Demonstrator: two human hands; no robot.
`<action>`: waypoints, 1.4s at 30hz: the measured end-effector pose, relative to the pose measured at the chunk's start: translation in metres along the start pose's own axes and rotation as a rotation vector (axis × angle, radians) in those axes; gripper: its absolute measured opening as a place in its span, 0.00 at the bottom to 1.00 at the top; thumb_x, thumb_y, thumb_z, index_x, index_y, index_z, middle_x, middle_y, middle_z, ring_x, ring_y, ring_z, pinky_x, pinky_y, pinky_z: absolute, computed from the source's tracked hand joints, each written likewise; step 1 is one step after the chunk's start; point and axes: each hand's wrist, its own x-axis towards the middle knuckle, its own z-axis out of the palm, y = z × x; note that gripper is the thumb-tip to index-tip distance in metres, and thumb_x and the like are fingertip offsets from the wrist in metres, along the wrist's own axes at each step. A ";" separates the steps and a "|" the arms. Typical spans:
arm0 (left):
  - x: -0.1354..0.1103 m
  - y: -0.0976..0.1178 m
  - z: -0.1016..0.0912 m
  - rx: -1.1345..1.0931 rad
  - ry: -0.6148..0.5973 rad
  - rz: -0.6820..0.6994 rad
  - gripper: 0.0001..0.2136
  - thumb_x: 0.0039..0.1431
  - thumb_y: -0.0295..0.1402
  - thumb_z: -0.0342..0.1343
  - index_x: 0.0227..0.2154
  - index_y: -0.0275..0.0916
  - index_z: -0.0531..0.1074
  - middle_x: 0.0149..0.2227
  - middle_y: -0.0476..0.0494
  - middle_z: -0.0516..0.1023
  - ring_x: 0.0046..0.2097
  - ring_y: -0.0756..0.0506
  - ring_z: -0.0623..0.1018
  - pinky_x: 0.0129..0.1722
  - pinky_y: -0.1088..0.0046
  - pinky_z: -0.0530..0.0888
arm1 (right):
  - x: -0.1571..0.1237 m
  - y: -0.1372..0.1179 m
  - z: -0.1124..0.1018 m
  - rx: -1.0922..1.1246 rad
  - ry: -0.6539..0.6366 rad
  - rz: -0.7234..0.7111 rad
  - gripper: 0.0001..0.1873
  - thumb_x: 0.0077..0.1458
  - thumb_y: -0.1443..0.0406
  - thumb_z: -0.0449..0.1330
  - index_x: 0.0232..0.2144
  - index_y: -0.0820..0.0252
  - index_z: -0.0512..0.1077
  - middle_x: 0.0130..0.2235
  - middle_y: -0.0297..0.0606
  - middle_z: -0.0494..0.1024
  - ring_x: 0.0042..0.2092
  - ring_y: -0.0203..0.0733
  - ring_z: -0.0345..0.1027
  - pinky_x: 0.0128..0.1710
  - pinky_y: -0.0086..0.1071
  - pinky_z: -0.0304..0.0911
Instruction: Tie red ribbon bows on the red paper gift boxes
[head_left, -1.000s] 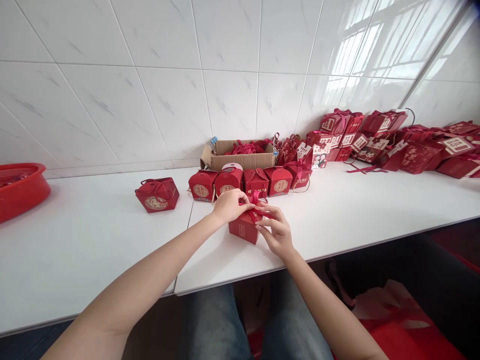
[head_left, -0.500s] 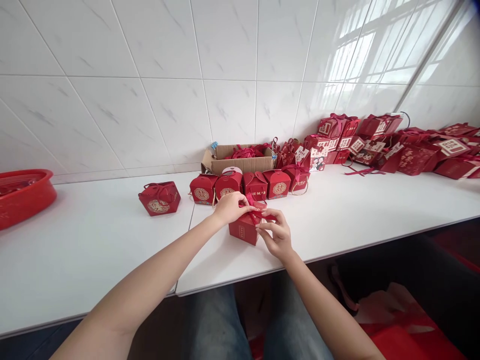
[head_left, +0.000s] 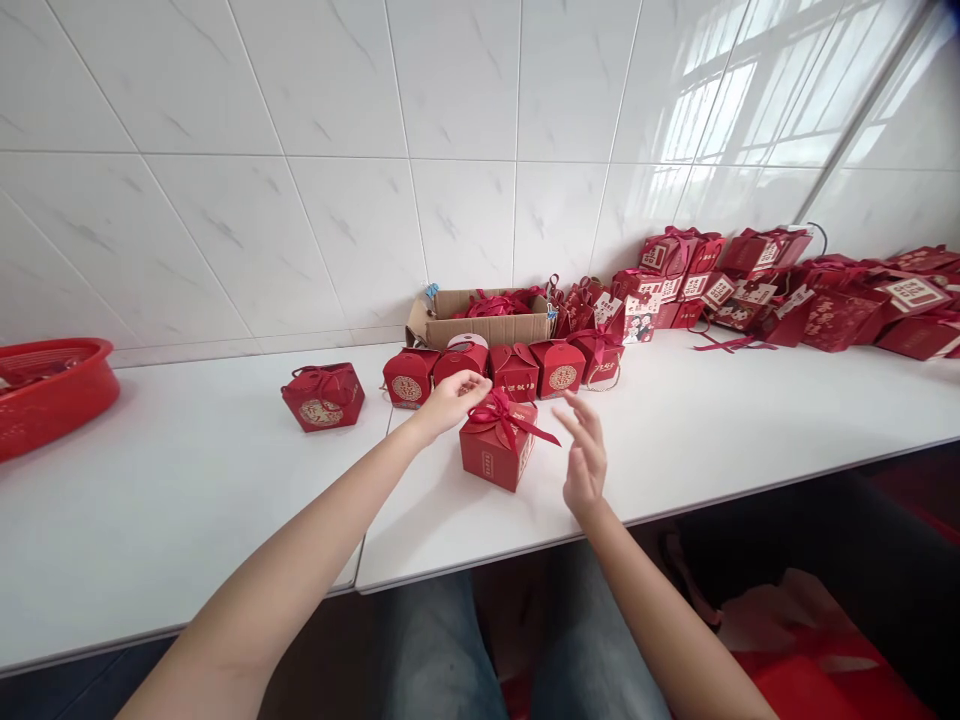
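Observation:
A red gift box (head_left: 487, 455) with gold print stands upright near the table's front edge. On its top a dark red ribbon (head_left: 504, 415) is tied in a bow, with one tail sticking out to the right. My left hand (head_left: 450, 402) hovers at the upper left of the bow, fingers stretched forward and apparently holding nothing. To the right of the box, my right hand (head_left: 585, 458) is raised with its fingers apart, touching neither box nor ribbon.
Behind the box stands a row of small red boxes (head_left: 559, 368). A cardboard carton (head_left: 487, 330) of ribbons is at the wall. One red box (head_left: 324, 398) sits to the left, beyond it a red basin (head_left: 75, 395). Finished-looking boxes (head_left: 832, 310) are piled at right.
Both hands have come off the ribbon. My right hand has drawn away to the right and opened; my left has moved slightly up and left. The bow now shows in full.

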 end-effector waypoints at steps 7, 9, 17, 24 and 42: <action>-0.024 -0.004 -0.018 0.153 -0.022 -0.027 0.18 0.51 0.49 0.56 0.37 0.39 0.73 0.42 0.44 0.76 0.38 0.46 0.72 0.38 0.70 0.69 | 0.072 0.029 0.006 0.078 -0.203 0.638 0.22 0.54 0.51 0.58 0.46 0.57 0.75 0.48 0.44 0.77 0.51 0.50 0.69 0.48 0.43 0.65; -0.027 -0.007 -0.013 0.211 -0.054 0.008 0.18 0.50 0.47 0.59 0.39 0.41 0.73 0.42 0.45 0.76 0.38 0.46 0.72 0.38 0.70 0.69 | 0.084 0.034 0.017 0.124 -0.433 0.766 0.22 0.53 0.48 0.59 0.40 0.58 0.77 0.43 0.43 0.79 0.46 0.48 0.72 0.42 0.38 0.67; -0.023 -0.019 -0.010 0.136 0.059 -0.022 0.11 0.53 0.42 0.56 0.32 0.39 0.70 0.36 0.46 0.75 0.32 0.49 0.72 0.34 0.71 0.70 | 0.076 0.043 0.035 0.444 -0.567 0.821 0.15 0.45 0.56 0.68 0.30 0.60 0.72 0.30 0.33 0.74 0.30 0.33 0.66 0.30 0.28 0.61; -0.029 -0.022 -0.010 -0.010 0.092 -0.040 0.12 0.54 0.42 0.56 0.33 0.38 0.70 0.37 0.44 0.76 0.38 0.45 0.75 0.38 0.69 0.71 | 0.066 0.043 0.028 0.477 -0.556 0.654 0.14 0.49 0.58 0.65 0.33 0.56 0.65 0.29 0.29 0.69 0.27 0.32 0.62 0.26 0.27 0.61; -0.028 -0.036 0.001 0.021 0.180 0.059 0.10 0.58 0.40 0.54 0.29 0.39 0.70 0.35 0.46 0.72 0.39 0.47 0.73 0.36 0.70 0.70 | 0.064 0.025 0.024 -0.071 -0.799 -0.066 0.19 0.56 0.74 0.50 0.40 0.60 0.78 0.28 0.36 0.64 0.28 0.34 0.59 0.27 0.29 0.62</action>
